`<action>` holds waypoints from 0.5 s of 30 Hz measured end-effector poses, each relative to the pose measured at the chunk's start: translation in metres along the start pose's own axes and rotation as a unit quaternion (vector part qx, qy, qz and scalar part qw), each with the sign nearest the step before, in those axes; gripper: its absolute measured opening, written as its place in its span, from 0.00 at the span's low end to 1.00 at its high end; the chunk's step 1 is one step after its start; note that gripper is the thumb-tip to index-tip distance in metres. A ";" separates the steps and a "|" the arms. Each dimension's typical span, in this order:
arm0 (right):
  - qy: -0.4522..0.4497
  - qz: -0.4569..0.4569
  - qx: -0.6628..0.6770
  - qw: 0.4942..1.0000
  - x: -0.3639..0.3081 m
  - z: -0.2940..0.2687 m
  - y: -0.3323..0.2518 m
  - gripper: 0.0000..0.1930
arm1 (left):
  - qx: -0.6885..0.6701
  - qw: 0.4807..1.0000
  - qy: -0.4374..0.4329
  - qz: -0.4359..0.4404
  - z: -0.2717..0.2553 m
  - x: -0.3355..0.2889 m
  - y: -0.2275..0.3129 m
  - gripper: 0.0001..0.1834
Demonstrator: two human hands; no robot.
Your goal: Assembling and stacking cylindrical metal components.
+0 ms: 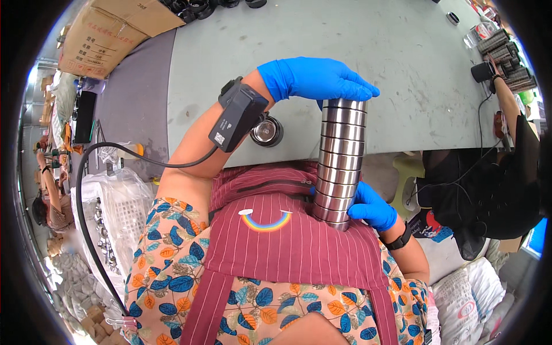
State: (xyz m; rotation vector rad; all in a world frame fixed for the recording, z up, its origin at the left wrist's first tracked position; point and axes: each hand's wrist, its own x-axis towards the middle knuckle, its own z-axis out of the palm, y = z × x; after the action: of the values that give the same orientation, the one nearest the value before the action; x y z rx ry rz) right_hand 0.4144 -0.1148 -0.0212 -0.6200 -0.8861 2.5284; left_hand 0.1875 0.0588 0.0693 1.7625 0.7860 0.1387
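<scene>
A long column of short brushed-steel cylinders (pixel 340 152), set end to end with dark seams between them, runs from the table edge to my apron. My left hand (pixel 322 79), in a blue glove, lies over the column's far end, its fingers straight and close together and its thumb mostly hidden. Around the near end, by the apron, my right hand (pixel 374 208) is closed, also gloved in blue. Part of its grip is hidden behind the steel. Just beyond my left forearm, a round steel piece with a black rim (pixel 267 131) sits on the table.
The grey-green table (pixel 230 52) spreads ahead. A cardboard box (pixel 112 37) stands at the far left, with black round parts (pixel 198 8) beside it. At right, a co-worker's hand (pixel 493 66) is near more stacked metal cylinders (pixel 506 52). A black cable (pixel 86 201) loops from my left forearm.
</scene>
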 end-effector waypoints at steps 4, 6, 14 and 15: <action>0.122 -0.103 -0.237 0.958 -0.005 -0.007 -0.015 0.35 | 0.005 1.000 0.003 0.007 -0.002 0.001 -0.006 0.28; 0.220 -0.181 -0.374 0.882 -0.002 -0.006 -0.032 0.33 | -0.013 1.000 0.009 0.004 0.001 0.000 -0.007 0.31; -0.044 -0.294 -0.821 0.488 0.035 0.039 -0.094 0.39 | -0.100 0.995 0.005 -0.015 0.012 -0.004 -0.008 0.36; 0.010 -0.300 -0.821 0.485 0.037 0.027 -0.098 0.38 | -0.112 0.994 0.002 -0.021 0.014 -0.004 -0.013 0.35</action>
State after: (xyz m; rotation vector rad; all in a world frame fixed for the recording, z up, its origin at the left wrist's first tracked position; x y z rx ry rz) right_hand 0.3906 -0.0393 0.0519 -0.5110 -2.6994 0.3311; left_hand 0.1855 0.0471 0.0544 1.5339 0.7789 0.1941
